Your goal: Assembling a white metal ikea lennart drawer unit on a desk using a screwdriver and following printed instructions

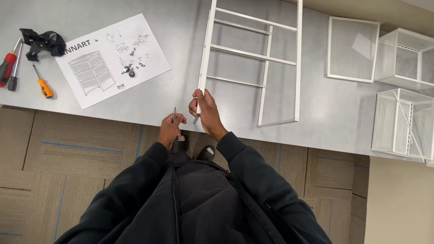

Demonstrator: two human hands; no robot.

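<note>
A white metal ladder-like frame [253,54] lies on the grey table [181,90], its near left leg reaching the table's front edge. My right hand [205,110] grips the lower end of that leg. My left hand [171,129] is closed around a slim screwdriver [175,114] with its tip pointing up, just left of the leg's end. Both arms are in dark sleeves.
An instruction sheet [113,58] with small black casters [129,70] on it lies at the left. Further left are a black clamp-like object [40,43], a red-handled screwdriver [7,65], and an orange one [44,86]. White mesh baskets [402,122] and a mesh panel [352,49] sit at the right.
</note>
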